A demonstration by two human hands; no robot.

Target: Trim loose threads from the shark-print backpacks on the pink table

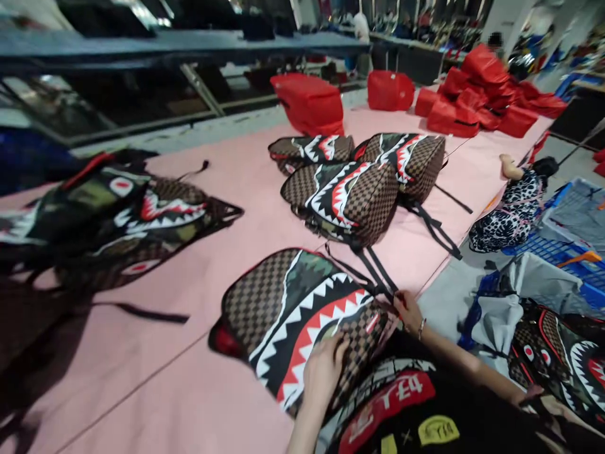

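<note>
A brown checkered backpack with a shark-mouth print (293, 309) lies on the pink table (189, 391) right in front of me. My left hand (324, 372) rests flat on its lower front, fingers spread over the checkered fabric. My right hand (407, 310) is at the bag's right edge, fingers pinched on a black strap (378, 274) there. A bracelet sits on my right wrist.
More shark-print backpacks (350, 195) lie further along the table, with another pile (118, 214) at left. Red bags (309, 101) are stacked at the far end. A person in patterned clothes (513, 211) sits on the floor to the right, near blue crates (562, 252) and more bags.
</note>
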